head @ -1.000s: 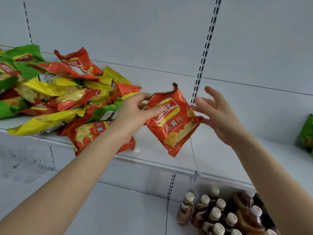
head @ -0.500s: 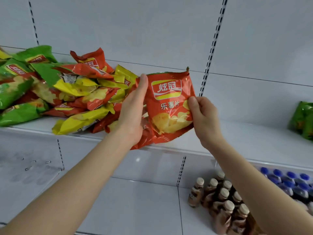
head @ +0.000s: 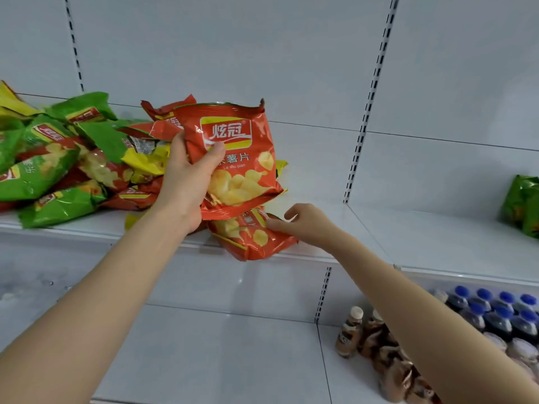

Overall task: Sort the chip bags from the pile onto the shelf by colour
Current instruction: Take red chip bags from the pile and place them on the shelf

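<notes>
My left hand [head: 189, 176] grips an upright red chip bag [head: 242, 158] by its left side, thumb across the front. Below it a second red chip bag [head: 253, 237] lies at the front edge of the white shelf [head: 393, 240], partly over the lip. My right hand [head: 303, 223] touches that lying bag at its right end; I cannot make out whether the fingers pinch it. A pile of green, red and yellow chip bags [head: 73, 158] fills the shelf's left part. Green bags [head: 522, 205] stand at the far right of the shelf.
A perforated upright [head: 364, 118] divides the back panel right of the held bag. On the lower shelf at the right stand brown drink bottles [head: 364, 333] and blue-capped dark bottles [head: 495, 310]. The lower left shelf bay [head: 175, 345] is white.
My right hand let go of the held red bag and dropped down to the second red bag lying at the shelf edge. My left hand now holds the upright bag alone.
</notes>
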### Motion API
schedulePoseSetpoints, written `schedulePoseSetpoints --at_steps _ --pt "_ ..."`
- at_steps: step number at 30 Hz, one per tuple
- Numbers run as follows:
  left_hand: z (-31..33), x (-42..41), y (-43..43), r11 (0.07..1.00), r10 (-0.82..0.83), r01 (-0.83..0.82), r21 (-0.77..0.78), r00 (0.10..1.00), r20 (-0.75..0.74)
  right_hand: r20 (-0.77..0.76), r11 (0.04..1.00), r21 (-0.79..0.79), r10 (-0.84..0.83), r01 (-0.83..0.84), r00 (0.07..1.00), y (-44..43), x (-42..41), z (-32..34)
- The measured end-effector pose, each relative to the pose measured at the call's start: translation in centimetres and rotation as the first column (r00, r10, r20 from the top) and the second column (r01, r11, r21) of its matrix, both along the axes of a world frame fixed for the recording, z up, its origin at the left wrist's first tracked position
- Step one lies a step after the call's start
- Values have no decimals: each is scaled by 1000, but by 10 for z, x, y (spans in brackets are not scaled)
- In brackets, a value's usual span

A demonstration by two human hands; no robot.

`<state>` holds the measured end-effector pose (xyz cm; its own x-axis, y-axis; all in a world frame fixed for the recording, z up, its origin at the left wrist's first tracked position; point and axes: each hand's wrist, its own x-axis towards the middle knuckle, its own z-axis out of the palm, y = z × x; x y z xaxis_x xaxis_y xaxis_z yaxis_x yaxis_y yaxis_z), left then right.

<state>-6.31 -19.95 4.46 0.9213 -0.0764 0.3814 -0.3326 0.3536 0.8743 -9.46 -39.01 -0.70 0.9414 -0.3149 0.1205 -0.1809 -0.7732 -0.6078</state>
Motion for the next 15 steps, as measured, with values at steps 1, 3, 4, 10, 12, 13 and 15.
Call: schedulePoseSetpoints --at_steps 1,3,4,10,12,13,15 --pt "1 3 4 1000 13 -13 3 1000 -6 43 999 41 -1 -1 999 -4 0 2" --pt "4 9 14 999 43 -43 2 999 -6 121 989 151 -13 -5 993 -20 -9 12" --pt "5 11 19 998 58 -58 4 998 3 149 976 215 -15 -18 989 -31 -15 18" --pt "2 20 15 992 44 -51 119 997 58 413 881 368 131 -296 901 -45 -53 62" --pt "0 14 0 986 -42 34 165 998 47 521 890 296 152 -345 840 -29 -47 70" --pt "-1 7 -7 976 -108 100 192 994 29 567 903 253 153 -348 810 -20 -43 72" --pt "-3 -1 -20 948 -228 226 223 973 -17 639 922 193 141 -335 756 -3 -32 74"
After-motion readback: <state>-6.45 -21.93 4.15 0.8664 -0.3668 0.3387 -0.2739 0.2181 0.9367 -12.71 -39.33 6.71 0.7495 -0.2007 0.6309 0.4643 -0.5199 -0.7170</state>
